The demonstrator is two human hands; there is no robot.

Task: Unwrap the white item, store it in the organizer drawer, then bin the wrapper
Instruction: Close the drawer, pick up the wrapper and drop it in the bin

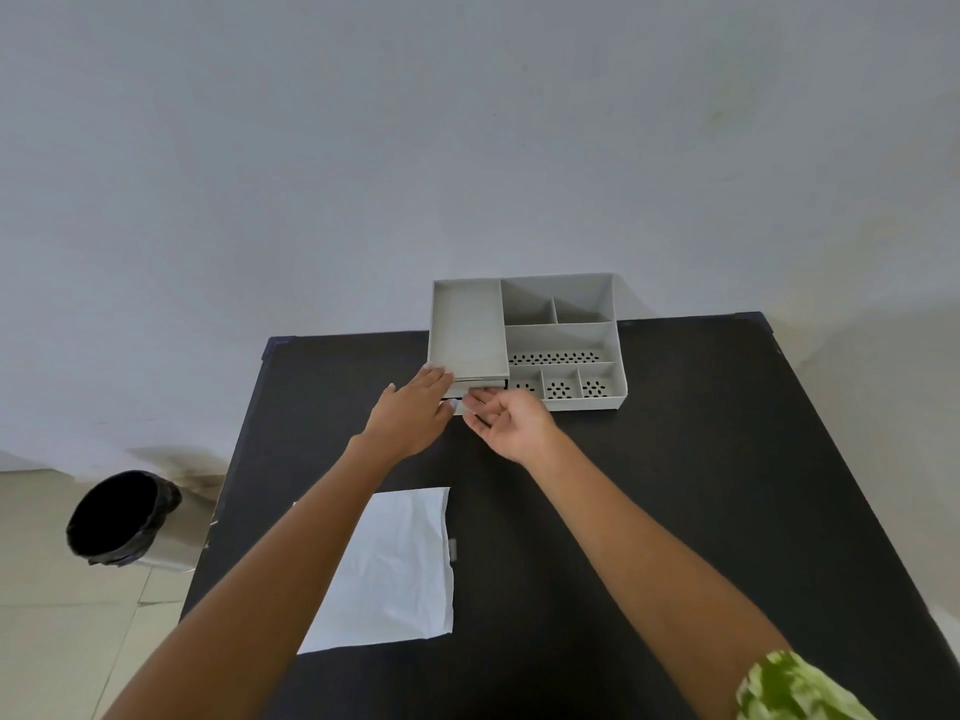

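No writing can be read anywhere. At frame centre, the left hand (413, 413) lies flat, fingers spread, against the grey organizer (524, 337) front at its drawer (480, 385). The right hand (511, 420) is palm-up, its grip loose and empty, beside it. The white wrapper (395, 569) lies flat on the black worktop (675, 459), lower centre. The bin (122, 517) stands at lower left.

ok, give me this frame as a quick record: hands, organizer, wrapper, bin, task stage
left hand: flat on organizer's front left corner
right hand: palm up at drawer front, fingers curled, grip unclear
organizer: grey, far side of black table, top compartments empty
drawer: low front left, mostly hidden by hands
wrapper: white sheet flat on table, near side
bin: black-lined, on floor left of table
stage: wrapper not yet binned
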